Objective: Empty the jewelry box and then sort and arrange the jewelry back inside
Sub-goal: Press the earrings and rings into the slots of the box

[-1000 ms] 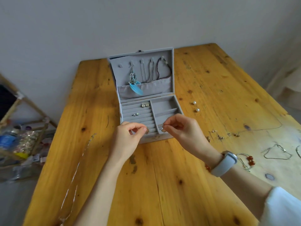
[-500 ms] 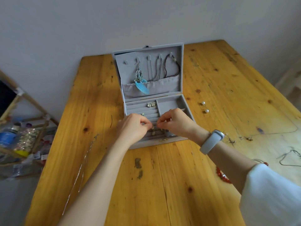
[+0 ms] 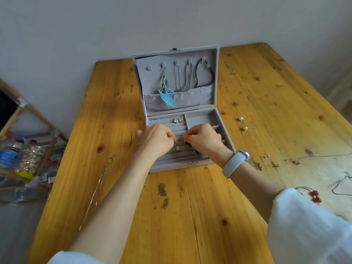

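I see both hands over the ring-roll rows of the open grey jewelry box on the table. My left hand pinches a teardrop earring, hanging lengthwise just below its fingers; my right hand pinches its partner beside it. Compared with a second ago, both hands have closed in together, lower into the rows.

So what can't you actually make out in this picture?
All in the head view:
- The fingertips of the left hand and right hand curl under, hiding how they grip the drop earrings.
- The jewelry box has rows covered by both hands.
- The small pieces on the table are too tiny to identify.
- The cord runs off the right edge.
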